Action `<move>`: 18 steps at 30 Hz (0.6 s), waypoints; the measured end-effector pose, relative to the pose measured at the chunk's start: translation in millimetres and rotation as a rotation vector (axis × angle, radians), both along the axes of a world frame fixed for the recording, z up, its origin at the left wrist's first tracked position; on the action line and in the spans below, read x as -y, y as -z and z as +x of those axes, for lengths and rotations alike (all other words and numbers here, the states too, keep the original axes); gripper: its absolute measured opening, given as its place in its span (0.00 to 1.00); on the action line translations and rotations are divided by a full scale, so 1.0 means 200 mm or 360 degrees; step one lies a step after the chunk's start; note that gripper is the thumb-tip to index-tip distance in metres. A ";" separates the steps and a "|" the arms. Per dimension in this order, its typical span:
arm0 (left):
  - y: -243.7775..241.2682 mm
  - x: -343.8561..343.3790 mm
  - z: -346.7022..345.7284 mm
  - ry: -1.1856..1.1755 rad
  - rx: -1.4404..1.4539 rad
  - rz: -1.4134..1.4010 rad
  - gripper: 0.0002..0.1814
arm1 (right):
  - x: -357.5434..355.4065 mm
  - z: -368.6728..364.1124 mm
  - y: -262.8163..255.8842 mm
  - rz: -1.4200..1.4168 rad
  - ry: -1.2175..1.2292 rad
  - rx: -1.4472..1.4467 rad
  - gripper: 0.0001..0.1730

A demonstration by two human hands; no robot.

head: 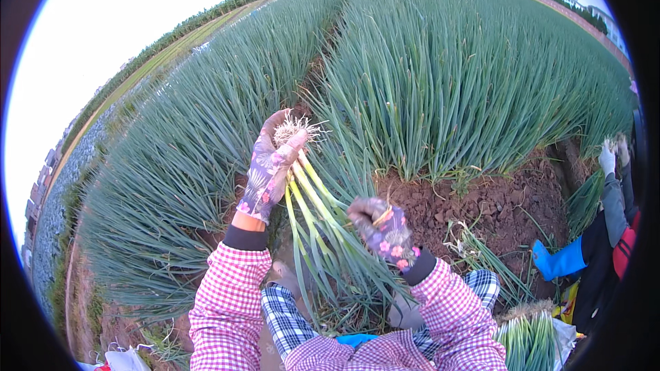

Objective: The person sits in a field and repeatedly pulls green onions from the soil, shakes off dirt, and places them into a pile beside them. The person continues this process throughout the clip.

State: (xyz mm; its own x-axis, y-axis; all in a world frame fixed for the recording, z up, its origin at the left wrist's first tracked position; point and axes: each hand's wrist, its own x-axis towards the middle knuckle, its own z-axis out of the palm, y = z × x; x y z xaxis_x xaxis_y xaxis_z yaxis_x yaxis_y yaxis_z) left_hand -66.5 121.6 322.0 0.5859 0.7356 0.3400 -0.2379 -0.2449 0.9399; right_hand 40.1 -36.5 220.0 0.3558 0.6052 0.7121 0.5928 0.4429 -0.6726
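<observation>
My left hand (268, 165), in a flower-patterned glove, grips a small bunch of green onions (312, 185) just below the roots. Its pale, stringy roots (296, 129) point up and away, while the long green leaves hang down toward my lap. My right hand (379, 229), in a matching glove, is curled close beside the leaves on their right side. A thin yellowish strand (382, 216) lies across that glove. Whether the right fingers pinch anything is hidden from this angle.
Dense standing green onions (438, 72) rise ahead, with bare soil (479, 201) before them. Loose onions (484, 252) lie at right, near a pile with roots attached (531, 335). A co-worker's gloved hand (607, 157) and blue boot (559, 257) show at the right edge.
</observation>
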 end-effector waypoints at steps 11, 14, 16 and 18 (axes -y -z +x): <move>-0.01 0.02 -0.02 -0.0043 -0.0192 0.0072 0.27 | -0.06 -0.13 0.06 -0.0530 0.0516 0.0672 0.25; -0.02 0.03 -0.01 -0.0060 -0.0169 0.0090 0.27 | -0.10 -0.12 0.10 -0.0363 0.0715 0.0749 0.25; -0.02 0.03 0.00 -0.0065 -0.0198 0.0133 0.26 | -0.12 -0.12 0.14 -0.0472 0.0749 0.0701 0.21; -0.03 0.03 0.00 -0.0064 -0.0186 0.0126 0.26 | -0.13 -0.10 0.17 -0.0362 0.0715 0.0713 0.18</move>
State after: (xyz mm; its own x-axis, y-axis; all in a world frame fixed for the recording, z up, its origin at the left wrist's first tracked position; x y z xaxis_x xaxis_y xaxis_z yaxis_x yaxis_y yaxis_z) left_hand -66.9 115.8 327.7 0.5954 0.7329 0.3292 -0.1167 -0.3265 0.9380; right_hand 19.2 -10.0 186.0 0.3075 0.6197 0.7221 0.9300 -0.0352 -0.3659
